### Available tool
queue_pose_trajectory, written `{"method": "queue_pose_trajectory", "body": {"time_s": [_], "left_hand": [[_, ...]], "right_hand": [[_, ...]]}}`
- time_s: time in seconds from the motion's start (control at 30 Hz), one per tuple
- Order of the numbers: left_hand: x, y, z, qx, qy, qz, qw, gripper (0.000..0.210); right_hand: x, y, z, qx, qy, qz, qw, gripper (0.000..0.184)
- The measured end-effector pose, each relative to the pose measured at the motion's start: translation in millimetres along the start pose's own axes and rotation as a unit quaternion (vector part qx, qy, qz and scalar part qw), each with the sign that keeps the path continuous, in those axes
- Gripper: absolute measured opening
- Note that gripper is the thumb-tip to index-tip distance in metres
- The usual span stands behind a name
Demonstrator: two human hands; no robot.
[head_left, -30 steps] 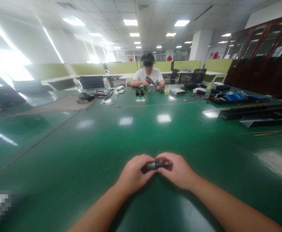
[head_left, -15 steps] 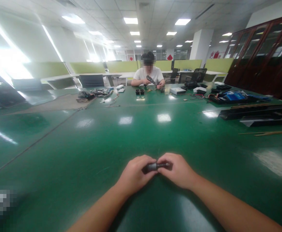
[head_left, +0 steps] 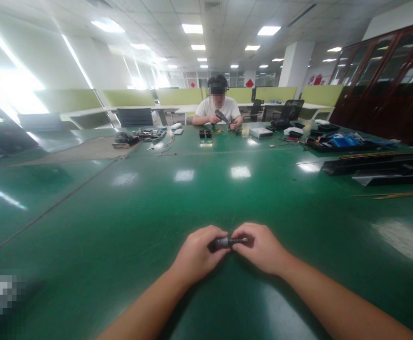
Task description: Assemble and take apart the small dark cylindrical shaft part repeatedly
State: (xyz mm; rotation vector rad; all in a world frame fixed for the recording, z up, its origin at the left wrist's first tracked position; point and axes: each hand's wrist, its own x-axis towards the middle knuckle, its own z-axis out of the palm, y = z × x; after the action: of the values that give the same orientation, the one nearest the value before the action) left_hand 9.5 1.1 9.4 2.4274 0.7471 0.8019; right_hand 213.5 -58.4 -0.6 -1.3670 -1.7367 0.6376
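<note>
- While the green tabletop (head_left: pixel 213 203) stretches away to jumbled parts (head_left: pixel 346 140) at its far right, the work in hand is gathered over its near part.
- Across it sits a co-worker (head_left: pixel 218 109) in a white top, with a separate handheld device (head_left: pixel 221 116), well apart from this work.
- The left hand (head_left: pixel 195 252) has its fingers (head_left: pixel 216 231) wrapped round the body of a dark cylindrical tool (head_left: pixel 224 242); taking hold looks done.
- The right hand (head_left: pixel 262 248) curls its fingers about the tool's front end, thumb nearer, forefinger beyond; whether they press on it I cannot tell.
- The tool lies sideways between both hands; whether the tabletop bears any of its weight is hidden.
- Its slim shaft (head_left: pixel 237 241) appears seated in the body, so that join seems complete, though its tightness does not show.
- At the shaft's end, the small pale tip (head_left: pixel 245 240) meets no workpiece I can make out; what remains cannot be told.
</note>
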Motion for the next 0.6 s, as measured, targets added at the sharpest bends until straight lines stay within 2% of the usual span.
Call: {"method": "queue_pose_trajectory", "body": {"time_s": [0.6], "left_hand": [[-0.3, 0.5, 0.0, -0.008, 0.002, 0.002, 1.0, 0.016]], "right_hand": [[0.1, 1.1, 0.9, -0.015, -0.004, 0.009, 1.0, 0.013]]}}
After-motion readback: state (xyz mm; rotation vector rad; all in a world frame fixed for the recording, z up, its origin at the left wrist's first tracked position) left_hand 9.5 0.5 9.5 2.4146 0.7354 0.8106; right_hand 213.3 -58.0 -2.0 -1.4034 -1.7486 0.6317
